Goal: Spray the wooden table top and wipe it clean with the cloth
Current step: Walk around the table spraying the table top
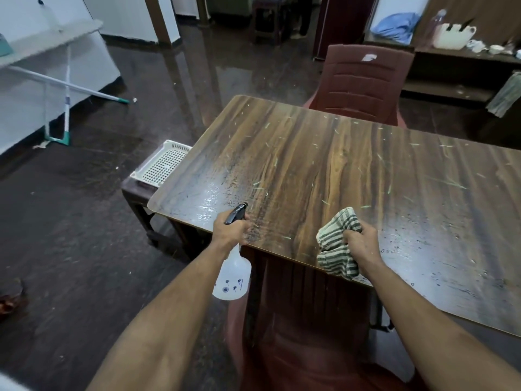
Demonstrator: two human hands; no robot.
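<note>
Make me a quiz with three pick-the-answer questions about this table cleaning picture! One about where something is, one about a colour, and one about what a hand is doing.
1. Where is the white basket tray?
A. On a low stool beside the table's left end
B. On the far chair
C. On the table top

2. What colour are the cloth's stripes?
A. Red and yellow
B. Dark green and off-white
C. Blue and pink

3. What is the left hand doing?
A. Resting flat on the table
B. Hanging free
C. Gripping the spray bottle

Answers:
1 A, it sits on the dark stool past the table edge.
2 B, the stripes show in the right hand.
3 C, fingers wrap the bottle's neck.
</note>
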